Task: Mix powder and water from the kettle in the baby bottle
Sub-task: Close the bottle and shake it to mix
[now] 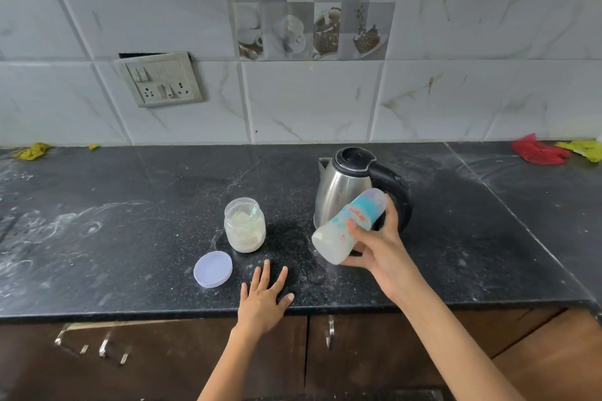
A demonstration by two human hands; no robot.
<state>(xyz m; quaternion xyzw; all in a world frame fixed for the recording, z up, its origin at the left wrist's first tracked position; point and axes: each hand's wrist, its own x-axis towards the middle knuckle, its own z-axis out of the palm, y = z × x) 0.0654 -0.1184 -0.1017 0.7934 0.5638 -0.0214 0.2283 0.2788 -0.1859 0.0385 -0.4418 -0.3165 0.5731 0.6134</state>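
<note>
My right hand (374, 247) grips the baby bottle (338, 231), which is capped and tilted in the air, base down-left, with milky white liquid inside. Just behind it stands the steel kettle (342, 185) with its black lid shut and handle to the right. The open glass powder jar (245, 225) stands to the left on the black counter (130, 238), and its pale round lid (213, 269) lies flat in front of it. My left hand (265, 298) rests flat on the counter's front edge, fingers spread, holding nothing.
The counter is dusted with white powder smears. A red cloth (539, 149) and a yellow cloth (583, 148) lie at the back right, another yellow rag (32, 150) at the back left. A switch and socket plate (161, 79) is on the tiled wall. Brown cabinet doors sit below.
</note>
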